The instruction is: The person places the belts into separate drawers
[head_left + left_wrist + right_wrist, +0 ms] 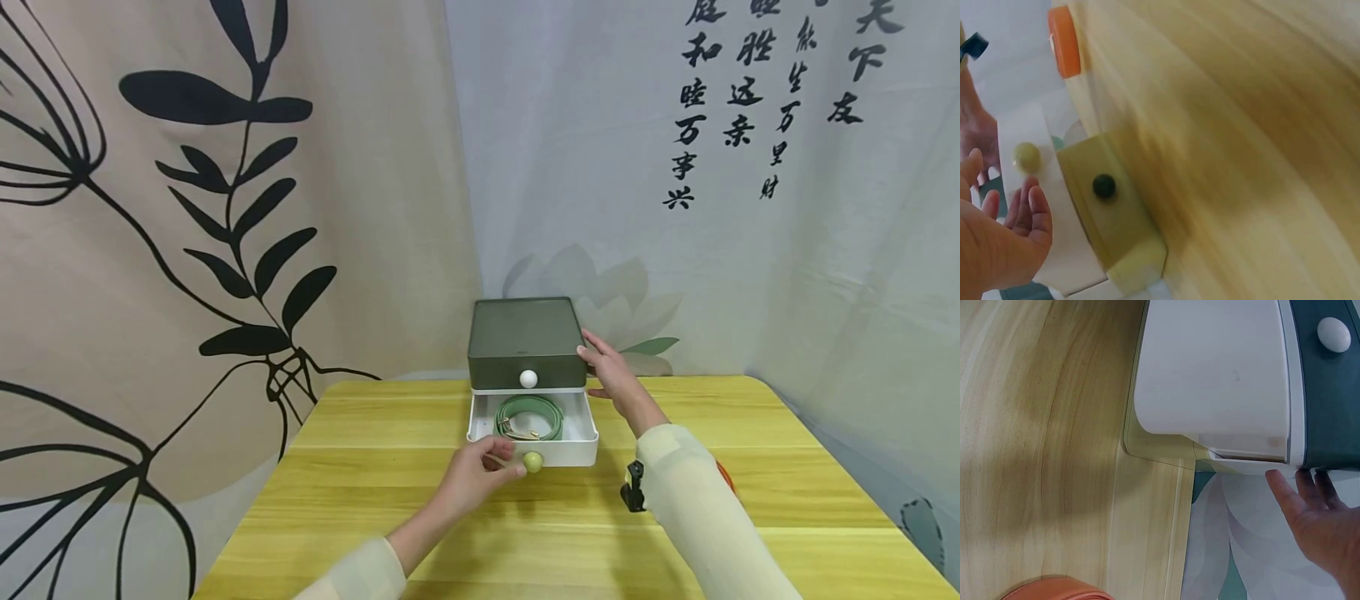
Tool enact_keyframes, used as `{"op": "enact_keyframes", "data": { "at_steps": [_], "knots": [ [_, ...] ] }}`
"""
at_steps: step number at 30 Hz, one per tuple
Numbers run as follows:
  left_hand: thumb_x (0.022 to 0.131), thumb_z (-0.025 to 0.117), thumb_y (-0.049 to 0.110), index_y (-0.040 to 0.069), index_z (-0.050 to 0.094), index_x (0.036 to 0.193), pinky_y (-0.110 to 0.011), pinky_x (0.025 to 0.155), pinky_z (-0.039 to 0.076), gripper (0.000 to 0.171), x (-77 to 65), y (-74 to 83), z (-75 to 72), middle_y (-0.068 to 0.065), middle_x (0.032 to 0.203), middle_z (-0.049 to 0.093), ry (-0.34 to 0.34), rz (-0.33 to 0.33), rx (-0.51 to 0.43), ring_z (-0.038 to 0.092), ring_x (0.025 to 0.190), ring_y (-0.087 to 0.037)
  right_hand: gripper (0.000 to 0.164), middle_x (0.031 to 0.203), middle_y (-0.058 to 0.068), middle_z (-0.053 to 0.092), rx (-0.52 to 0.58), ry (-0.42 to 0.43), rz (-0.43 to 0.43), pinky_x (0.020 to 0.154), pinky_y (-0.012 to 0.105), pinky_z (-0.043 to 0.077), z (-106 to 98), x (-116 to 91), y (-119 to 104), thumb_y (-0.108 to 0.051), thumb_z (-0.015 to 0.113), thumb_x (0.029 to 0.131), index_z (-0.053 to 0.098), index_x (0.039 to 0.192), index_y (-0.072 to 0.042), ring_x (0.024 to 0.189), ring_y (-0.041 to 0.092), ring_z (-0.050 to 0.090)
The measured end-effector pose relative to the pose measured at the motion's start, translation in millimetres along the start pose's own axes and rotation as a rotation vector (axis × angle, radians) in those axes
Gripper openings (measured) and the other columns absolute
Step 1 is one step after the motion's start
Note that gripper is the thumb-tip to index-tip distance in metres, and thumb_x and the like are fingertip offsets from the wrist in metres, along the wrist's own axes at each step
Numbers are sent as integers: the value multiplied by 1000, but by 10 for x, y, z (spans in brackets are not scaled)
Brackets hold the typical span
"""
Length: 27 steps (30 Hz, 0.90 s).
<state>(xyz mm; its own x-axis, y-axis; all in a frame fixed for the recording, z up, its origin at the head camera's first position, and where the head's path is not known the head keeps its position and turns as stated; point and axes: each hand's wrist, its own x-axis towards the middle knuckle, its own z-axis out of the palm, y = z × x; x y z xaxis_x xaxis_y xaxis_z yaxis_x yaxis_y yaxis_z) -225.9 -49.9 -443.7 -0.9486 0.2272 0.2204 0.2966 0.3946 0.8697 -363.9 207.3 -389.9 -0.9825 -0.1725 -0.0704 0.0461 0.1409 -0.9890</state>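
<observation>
A small drawer box (525,329) with a dark green top tier and white knob (528,379) stands at the table's back. Below that tier, a white drawer (570,454) is pulled out, with a coiled green belt (558,417) inside. My left hand (476,475) is at the drawer's front, fingertips right beside its yellow-green knob (1027,157), fingers loosely bent and thumb apart from them. My right hand (615,379) rests along the box's right side, its fingers nearly straight against the side in the right wrist view.
Under the white drawer is a yellowish tier (1085,169) with a dark green knob (1104,186). A coiled orange strap (1054,590) lies on the wooden table (360,500) to the right, mostly behind my right sleeve (697,492) in the head view. A printed curtain (390,208) hangs behind.
</observation>
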Motion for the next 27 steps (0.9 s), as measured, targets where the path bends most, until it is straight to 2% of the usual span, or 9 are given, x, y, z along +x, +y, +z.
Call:
{"op": "enact_keyframes", "data": {
  "at_steps": [11,22,27],
  "knots": [
    [83,81,12,2,69,107,-25,77,54,29,3,-155,230,-9,101,68,46,8,-54,66,94,-26,60,162,17,19,-6,-2,-6,108,63,32,-4,-17,-3,-37,42,107,17,160,-31,143,41,29],
    [82,80,5,0,67,106,-23,70,54,28,19,-202,351,-11,96,70,106,-4,-147,64,80,-16,61,163,16,16,-15,-8,-12,108,64,30,-7,5,9,-39,42,106,15,160,-32,144,42,27],
    [83,79,4,0,68,104,-22,69,54,24,32,-212,382,-8,94,70,132,-22,-157,63,79,-14,61,163,16,15,-17,-8,-16,108,64,31,-2,-5,4,-39,42,106,15,160,-30,144,42,27]
  ]
}}
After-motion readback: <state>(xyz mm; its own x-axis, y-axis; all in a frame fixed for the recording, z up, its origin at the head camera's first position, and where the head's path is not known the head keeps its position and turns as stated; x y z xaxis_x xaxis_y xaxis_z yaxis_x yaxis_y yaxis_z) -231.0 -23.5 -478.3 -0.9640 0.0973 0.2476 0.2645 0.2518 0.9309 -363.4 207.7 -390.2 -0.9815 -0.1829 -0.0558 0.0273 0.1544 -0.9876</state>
